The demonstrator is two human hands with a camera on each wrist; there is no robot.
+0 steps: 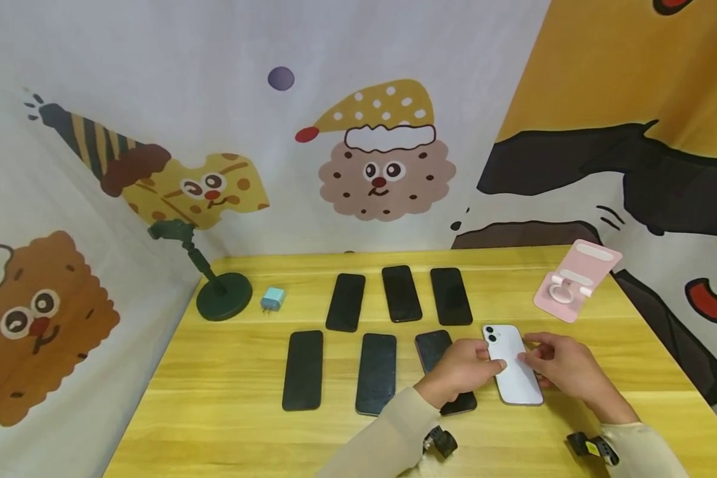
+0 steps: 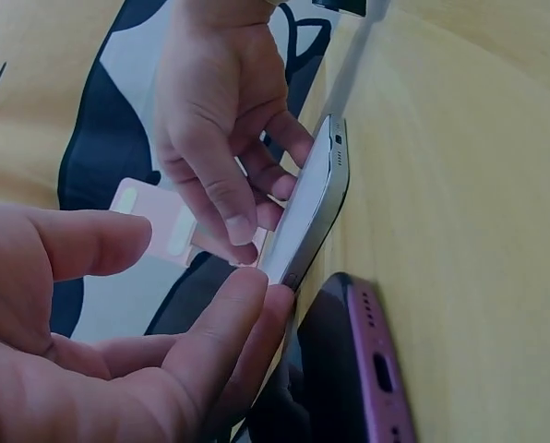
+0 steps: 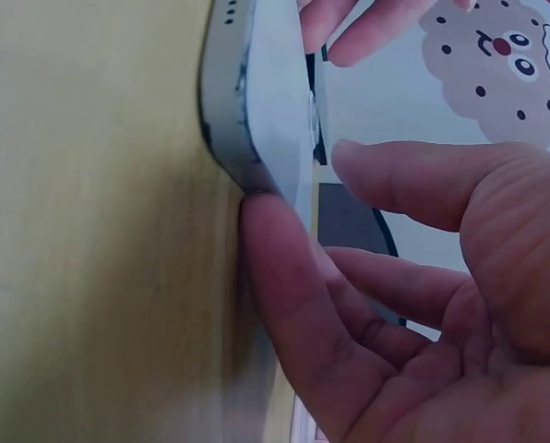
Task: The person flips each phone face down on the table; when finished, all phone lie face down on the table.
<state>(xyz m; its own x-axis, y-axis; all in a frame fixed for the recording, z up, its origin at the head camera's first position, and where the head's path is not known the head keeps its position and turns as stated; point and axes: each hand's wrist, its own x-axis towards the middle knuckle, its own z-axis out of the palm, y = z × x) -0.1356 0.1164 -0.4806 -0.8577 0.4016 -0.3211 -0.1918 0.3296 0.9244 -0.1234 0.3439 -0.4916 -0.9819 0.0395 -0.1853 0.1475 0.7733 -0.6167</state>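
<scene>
A white phone lies back up on the wooden table, its paired camera lenses at the upper left corner. My left hand is at its left edge; in the left wrist view the fingertips touch the edge while the thumb stands apart. At the right edge is my right hand, and in the right wrist view its index finger touches the phone's corner with the thumb raised clear. Beneath my left forearm lies a dark-screened phone with a pinkish-purple frame, partly hidden by hand and sleeve.
More dark phones, such as one at the left, lie screen up in two rows. A green stand and a light blue charger plug are at the back left. The back right holds a pink folding phone stand. A printed curtain hangs behind.
</scene>
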